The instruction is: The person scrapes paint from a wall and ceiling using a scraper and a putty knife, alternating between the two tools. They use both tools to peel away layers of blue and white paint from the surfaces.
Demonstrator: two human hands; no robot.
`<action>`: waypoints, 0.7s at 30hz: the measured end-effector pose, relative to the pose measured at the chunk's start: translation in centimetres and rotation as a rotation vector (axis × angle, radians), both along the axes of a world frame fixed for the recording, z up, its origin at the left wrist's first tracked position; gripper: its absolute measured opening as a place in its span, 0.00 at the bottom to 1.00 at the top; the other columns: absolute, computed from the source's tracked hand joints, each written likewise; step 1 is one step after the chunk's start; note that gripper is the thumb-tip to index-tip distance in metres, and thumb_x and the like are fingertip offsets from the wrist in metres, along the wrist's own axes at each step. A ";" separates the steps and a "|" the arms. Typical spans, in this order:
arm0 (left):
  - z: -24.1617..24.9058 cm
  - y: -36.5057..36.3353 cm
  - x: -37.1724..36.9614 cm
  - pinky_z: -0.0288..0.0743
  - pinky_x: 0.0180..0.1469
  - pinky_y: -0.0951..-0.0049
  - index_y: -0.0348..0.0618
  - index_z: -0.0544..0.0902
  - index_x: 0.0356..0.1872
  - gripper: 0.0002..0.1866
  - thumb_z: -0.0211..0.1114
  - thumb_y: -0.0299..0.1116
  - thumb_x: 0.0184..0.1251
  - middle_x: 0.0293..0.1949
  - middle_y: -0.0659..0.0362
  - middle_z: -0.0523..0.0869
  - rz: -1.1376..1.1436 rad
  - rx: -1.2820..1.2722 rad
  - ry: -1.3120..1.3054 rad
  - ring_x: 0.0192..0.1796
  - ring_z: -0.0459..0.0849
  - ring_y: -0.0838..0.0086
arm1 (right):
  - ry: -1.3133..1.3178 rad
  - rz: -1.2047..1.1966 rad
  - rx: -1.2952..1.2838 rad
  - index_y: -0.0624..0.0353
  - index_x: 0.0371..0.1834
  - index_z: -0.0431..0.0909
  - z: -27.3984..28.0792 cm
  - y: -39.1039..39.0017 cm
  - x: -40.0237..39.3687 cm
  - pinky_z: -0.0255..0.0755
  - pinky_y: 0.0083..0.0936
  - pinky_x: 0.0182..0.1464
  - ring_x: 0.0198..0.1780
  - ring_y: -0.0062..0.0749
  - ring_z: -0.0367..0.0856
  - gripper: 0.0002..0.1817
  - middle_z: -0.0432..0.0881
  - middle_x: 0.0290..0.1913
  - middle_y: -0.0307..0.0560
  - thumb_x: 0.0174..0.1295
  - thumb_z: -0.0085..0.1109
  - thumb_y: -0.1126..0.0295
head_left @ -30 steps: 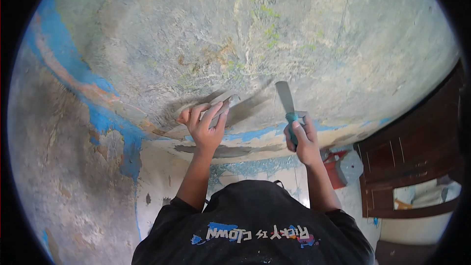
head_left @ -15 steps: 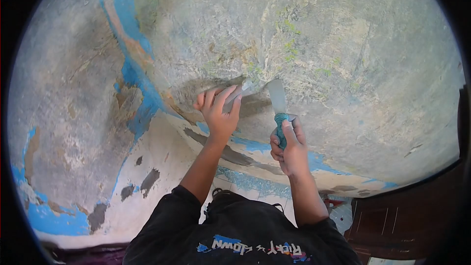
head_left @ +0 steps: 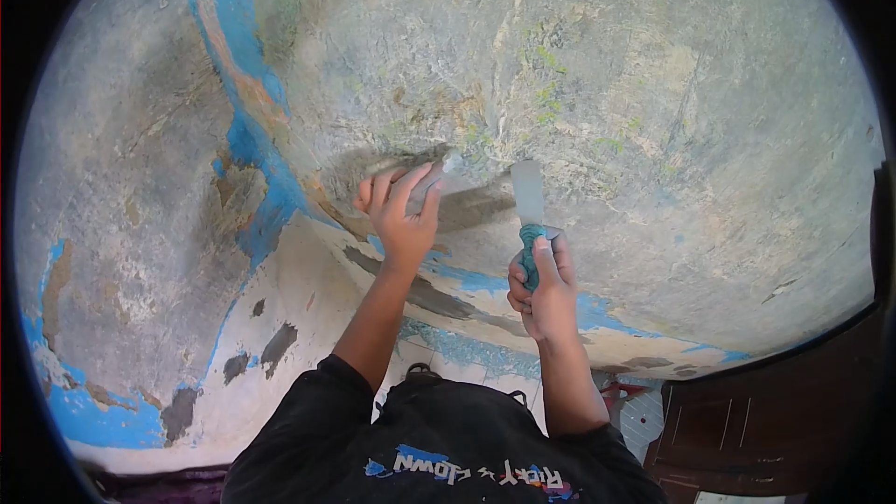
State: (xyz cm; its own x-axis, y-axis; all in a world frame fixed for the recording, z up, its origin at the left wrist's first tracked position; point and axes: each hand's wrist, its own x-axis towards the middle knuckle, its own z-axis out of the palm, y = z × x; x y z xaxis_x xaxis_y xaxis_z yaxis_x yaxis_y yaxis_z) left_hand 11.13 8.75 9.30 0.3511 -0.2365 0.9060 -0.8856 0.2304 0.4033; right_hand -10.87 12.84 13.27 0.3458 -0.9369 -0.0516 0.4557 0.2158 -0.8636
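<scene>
The grey, scraped wall (head_left: 635, 65) fills most of the view, with strips of blue paint (head_left: 259, 145) and cream patches on it. My left hand (head_left: 403, 210) has its fingers curved around a greyish, partly see-through piece (head_left: 431, 179) close to the wall; what it is I cannot make out. To the right, my right hand (head_left: 544, 285) is wrapped round the teal handle of a putty knife (head_left: 528, 196). Its flat, pale blade points up at the wall, and whether the blade's edge touches the surface is not clear.
A dark brown wooden piece of furniture (head_left: 747, 429) is at the lower right. Pale floor tiles (head_left: 476, 375) show below the wall. Something purple (head_left: 168, 485) lies along the bottom left edge.
My left hand has shifted slightly left and down with the piece in it. The putty knife and my right hand are a little lower in view.
</scene>
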 end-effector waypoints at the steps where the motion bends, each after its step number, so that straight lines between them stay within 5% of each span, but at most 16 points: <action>1: 0.2 -0.2 0.5 0.56 0.55 0.61 0.58 0.90 0.44 0.17 0.76 0.31 0.50 0.40 0.67 0.80 -0.008 -0.013 -0.005 0.47 0.72 0.65 | 0.006 -0.014 -0.003 0.48 0.54 0.66 -0.1 0.0 0.4 0.50 0.16 0.16 0.15 0.14 0.56 0.09 0.69 0.25 0.38 0.80 0.45 0.58; 7: 1.5 -0.2 3.1 0.66 0.50 0.62 0.49 0.90 0.43 0.17 0.79 0.27 0.48 0.40 0.58 0.83 -0.021 -0.026 -0.021 0.44 0.76 0.62 | -0.008 -0.059 0.001 0.44 0.56 0.66 -0.7 0.4 1.5 0.48 0.14 0.16 0.15 0.14 0.54 0.08 0.68 0.25 0.39 0.81 0.41 0.59; 21: -0.5 -2.5 8.0 0.62 0.52 0.61 0.53 0.90 0.43 0.16 0.77 0.27 0.50 0.40 0.62 0.81 -0.203 -0.102 0.029 0.46 0.74 0.64 | -0.110 -0.029 -0.110 0.47 0.54 0.66 0.1 -1.2 6.2 0.50 0.15 0.17 0.16 0.14 0.56 0.09 0.69 0.25 0.41 0.81 0.43 0.58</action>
State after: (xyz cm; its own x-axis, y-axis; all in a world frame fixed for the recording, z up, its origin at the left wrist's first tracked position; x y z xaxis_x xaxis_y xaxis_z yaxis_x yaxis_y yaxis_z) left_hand 19.10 6.24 8.81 0.3318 -0.2125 0.9191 -0.8055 0.4432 0.3933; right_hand -4.71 11.61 13.36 0.3169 -0.9443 0.0882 0.5535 0.1086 -0.8258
